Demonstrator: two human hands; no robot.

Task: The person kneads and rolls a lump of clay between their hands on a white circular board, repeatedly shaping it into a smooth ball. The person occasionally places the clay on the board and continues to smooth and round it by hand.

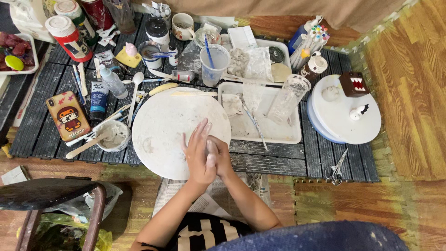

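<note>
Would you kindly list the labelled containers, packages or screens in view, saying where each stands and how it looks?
Phone case: far left on the mat, rectangular, orange-yellow with a cartoon figure.
Paint tube: beside the phone case, dark with a blue label.
Two canisters: top left, cylindrical, white lids, red and white labels.
Black jar: top centre, white label.
Small squeeze bottle: right of the tube, clear with a white cap.
No screens show.

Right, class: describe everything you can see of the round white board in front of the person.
The round board is a flat white disc, smeared grey, lying level on the dark slatted mat. Its near edge overhangs newspaper. The left hand and right hand, pressed together, hover over its near right part. A pale stick lies at its far edge.
</note>
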